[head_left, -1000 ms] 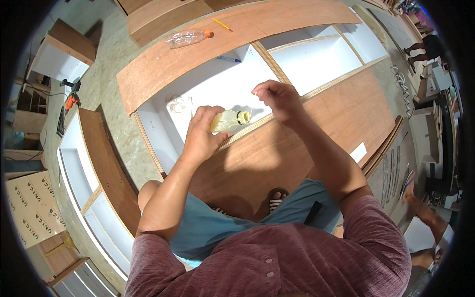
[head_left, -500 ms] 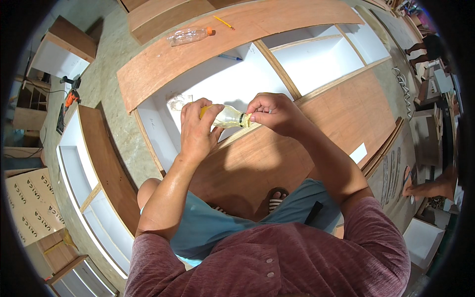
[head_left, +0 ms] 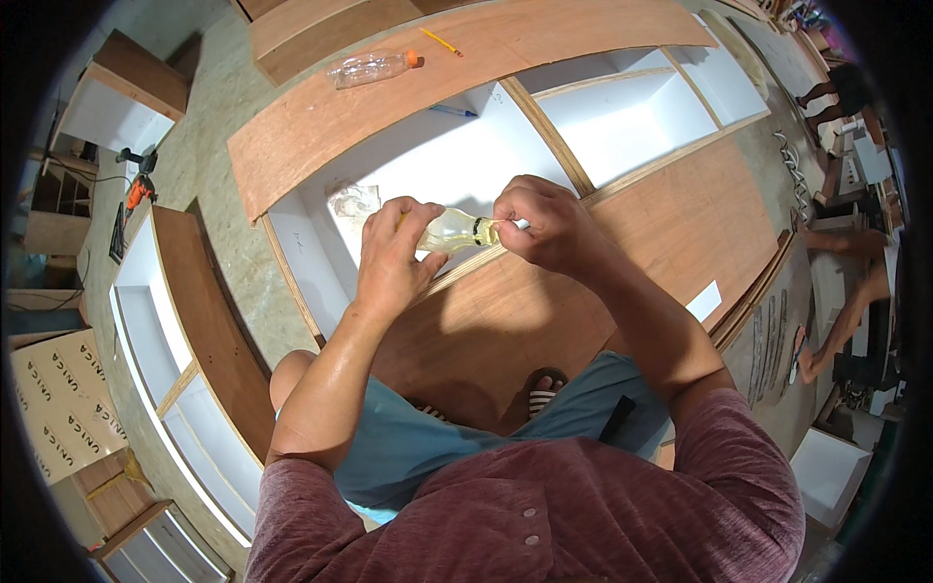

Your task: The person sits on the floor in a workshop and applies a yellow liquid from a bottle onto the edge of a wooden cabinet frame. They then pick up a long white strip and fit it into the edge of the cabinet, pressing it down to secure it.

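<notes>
Bottle (head_left: 452,231) in left fingers (head_left: 420,213), dark-lettered board (head_left: 60,412) far left

The person's two bare hands are showing: one left hand (head_left: 390,251) and one right hand (head_left: 550,225). Two bottles are showing: one translucent yellowish bottle (head_left: 453,231) and one clear plastic bottle with an orange cap (head_left: 369,70). One thin yellow pencil (head_left: 441,42) and one slim blue pen (head_left: 453,111) are lying around.

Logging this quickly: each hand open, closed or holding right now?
Left hand: holding the yellowish bottle.
Right hand: closed at the bottle's mouth; any held item cannot be told.
</notes>
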Demonstrator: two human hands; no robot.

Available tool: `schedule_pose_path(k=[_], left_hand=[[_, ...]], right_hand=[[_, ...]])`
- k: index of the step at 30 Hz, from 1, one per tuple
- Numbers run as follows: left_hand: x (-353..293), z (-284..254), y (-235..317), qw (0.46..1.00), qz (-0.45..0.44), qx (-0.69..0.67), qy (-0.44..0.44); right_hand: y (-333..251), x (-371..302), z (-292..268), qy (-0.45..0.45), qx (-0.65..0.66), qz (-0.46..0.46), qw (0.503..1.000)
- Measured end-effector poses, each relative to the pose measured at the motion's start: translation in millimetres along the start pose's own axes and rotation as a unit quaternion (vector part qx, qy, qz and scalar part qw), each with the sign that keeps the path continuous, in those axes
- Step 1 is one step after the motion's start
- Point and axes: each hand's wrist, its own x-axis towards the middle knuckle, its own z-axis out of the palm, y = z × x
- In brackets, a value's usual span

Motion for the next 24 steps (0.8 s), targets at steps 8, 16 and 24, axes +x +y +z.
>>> schedule_pose_path(k=[8,16,24], left_hand=[[0,-2,6,0.997,-0.047,-0.042,-0.036],[1,-3,3,0.989,-0.11,-0.095,-0.01],[2,-2,1,0.995,-0.06,-0.082,0.013]], right_hand=[[0,-1,0,-0.031,0.034,0.025,0.999],[-11,-2,-4,-0.056,0.076,0.072,0.993],[-3,-1,-4,0.01,0.048,0.062,0.997]])
